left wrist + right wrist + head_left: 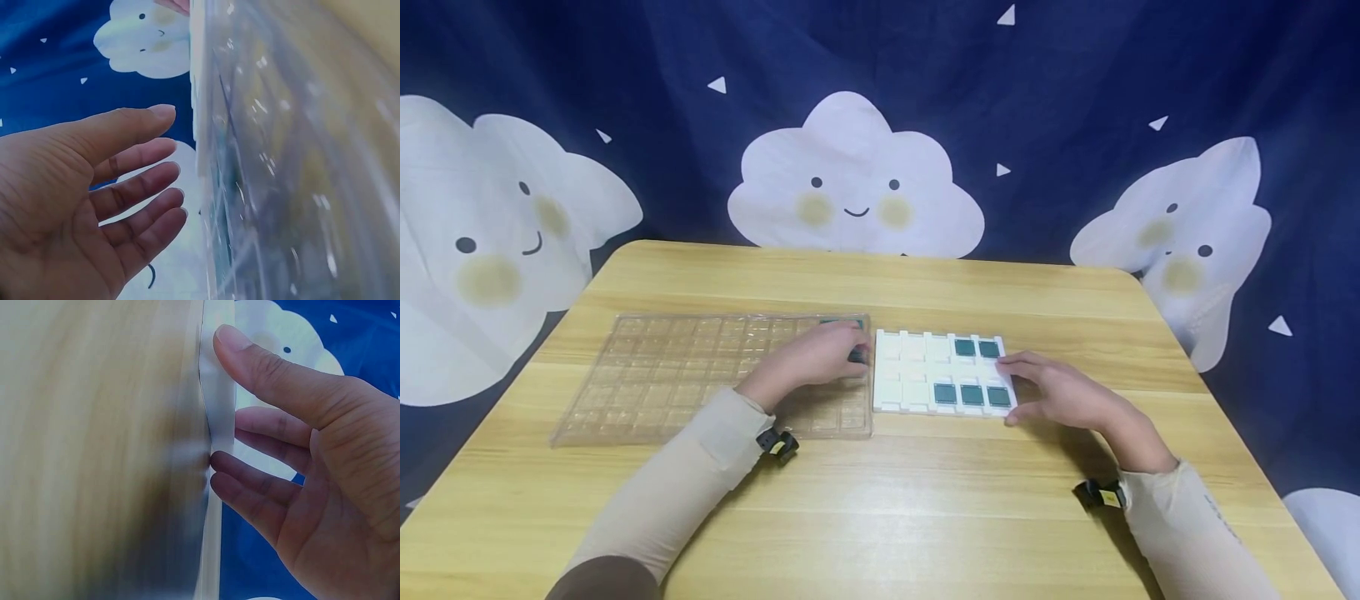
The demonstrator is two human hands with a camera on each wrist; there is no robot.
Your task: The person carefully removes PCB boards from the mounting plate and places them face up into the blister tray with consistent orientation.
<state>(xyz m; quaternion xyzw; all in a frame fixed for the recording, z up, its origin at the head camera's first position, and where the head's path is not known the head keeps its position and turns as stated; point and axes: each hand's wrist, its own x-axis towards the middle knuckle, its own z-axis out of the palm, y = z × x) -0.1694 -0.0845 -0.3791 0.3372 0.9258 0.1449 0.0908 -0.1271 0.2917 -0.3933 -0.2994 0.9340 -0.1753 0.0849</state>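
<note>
My left hand (811, 354) is over the right end of a clear plastic tray (662, 367) with many pockets. Its fingers and thumb reach out loosely, and the left wrist view shows nothing between them. Close to those fingers, a dark green square chip (856, 355) is partly hidden; another green piece (850, 323) shows at the tray's far edge. To the right lies a white tray (917, 371), with several green square chips (972, 395) in its right-hand pockets. My right hand (1063, 392) touches that tray's right edge, thumb at the near corner and fingers farther back.
Both trays lie side by side on a wood-grain table (925, 517). Behind it hangs a dark blue curtain (662, 50) with white clouds. A small black device (778, 446) is strapped at the left wrist, another (1099, 495) at the right.
</note>
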